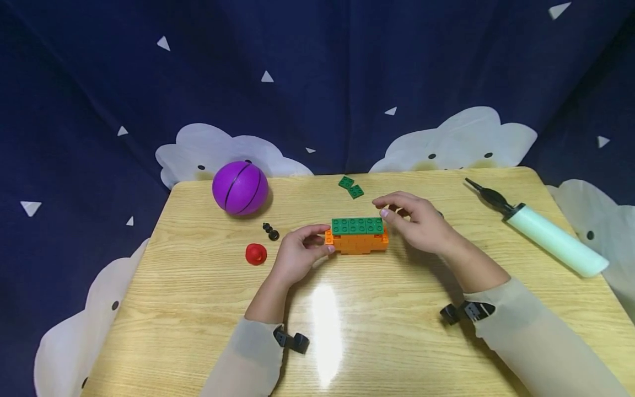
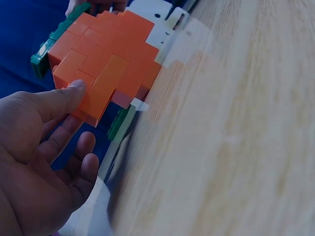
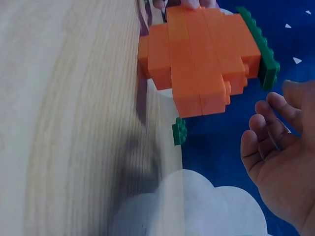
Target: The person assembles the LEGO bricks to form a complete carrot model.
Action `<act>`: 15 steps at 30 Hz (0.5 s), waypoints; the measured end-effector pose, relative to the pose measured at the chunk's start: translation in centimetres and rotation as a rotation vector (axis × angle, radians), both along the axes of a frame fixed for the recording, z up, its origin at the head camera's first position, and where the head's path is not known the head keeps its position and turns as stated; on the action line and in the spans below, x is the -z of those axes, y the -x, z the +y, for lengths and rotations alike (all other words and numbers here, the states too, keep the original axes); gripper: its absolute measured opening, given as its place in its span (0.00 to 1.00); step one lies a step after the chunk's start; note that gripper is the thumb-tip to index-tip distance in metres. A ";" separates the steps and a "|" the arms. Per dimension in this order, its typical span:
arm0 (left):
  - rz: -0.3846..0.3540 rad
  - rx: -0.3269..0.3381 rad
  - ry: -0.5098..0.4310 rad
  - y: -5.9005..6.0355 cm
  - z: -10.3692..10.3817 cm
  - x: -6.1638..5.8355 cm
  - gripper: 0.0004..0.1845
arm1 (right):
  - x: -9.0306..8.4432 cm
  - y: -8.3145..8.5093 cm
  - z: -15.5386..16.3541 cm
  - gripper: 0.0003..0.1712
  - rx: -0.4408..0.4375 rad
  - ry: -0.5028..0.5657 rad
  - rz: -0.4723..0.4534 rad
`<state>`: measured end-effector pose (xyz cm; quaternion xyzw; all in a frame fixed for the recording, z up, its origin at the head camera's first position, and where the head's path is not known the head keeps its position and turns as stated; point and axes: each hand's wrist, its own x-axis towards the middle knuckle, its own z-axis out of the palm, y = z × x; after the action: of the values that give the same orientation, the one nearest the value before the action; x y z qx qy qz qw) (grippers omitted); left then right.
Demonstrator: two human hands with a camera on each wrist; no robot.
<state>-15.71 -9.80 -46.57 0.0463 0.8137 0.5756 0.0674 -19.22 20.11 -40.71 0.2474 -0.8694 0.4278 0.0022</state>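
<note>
An orange brick block [image 1: 358, 242] with a green layer [image 1: 357, 225] on top stands mid-table. My left hand [image 1: 319, 240] is at its left end; in the left wrist view the thumb [image 2: 69, 93] touches the orange block [image 2: 106, 64] while the other fingers [image 2: 81, 152] hang loosely curled, off it. My right hand [image 1: 389, 212] hovers at the block's right end with its fingertips beside the green layer. In the right wrist view the right hand [image 3: 270, 118] holds nothing, its fingers [image 3: 261, 142] relaxed and a small gap from the block [image 3: 202, 54].
Two loose green plates [image 1: 350, 187] lie behind the block. A purple ball [image 1: 240, 187] sits at the back left, with small black pieces [image 1: 270, 231] and a red cap-like piece [image 1: 256, 253] near it. A mint-green pump [image 1: 545, 234] lies at the right.
</note>
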 end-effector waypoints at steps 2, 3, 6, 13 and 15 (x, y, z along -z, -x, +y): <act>-0.003 -0.002 0.000 0.0 0.0 0.0 0.23 | 0.0 0.5 -0.1 0.17 0.013 -0.005 -0.016; -0.004 -0.001 0.001 0.0 0.0 0.0 0.23 | 0.1 0.7 -0.2 0.18 0.019 -0.007 -0.024; -0.003 0.001 0.005 0.0 0.0 0.0 0.22 | 0.2 1.5 -0.4 0.19 0.036 -0.016 -0.054; 0.006 0.000 0.010 0.0 0.1 -0.1 0.23 | 1.3 3.3 -0.9 0.19 0.061 -0.051 -0.101; 0.010 0.003 0.014 0.0 0.1 -0.1 0.23 | 1.7 3.8 -1.0 0.19 0.061 -0.062 -0.101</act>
<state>-15.73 -9.71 -46.45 0.0497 0.8178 0.5697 0.0645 -23.02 19.09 -42.39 0.1988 -0.8884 0.4123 -0.0364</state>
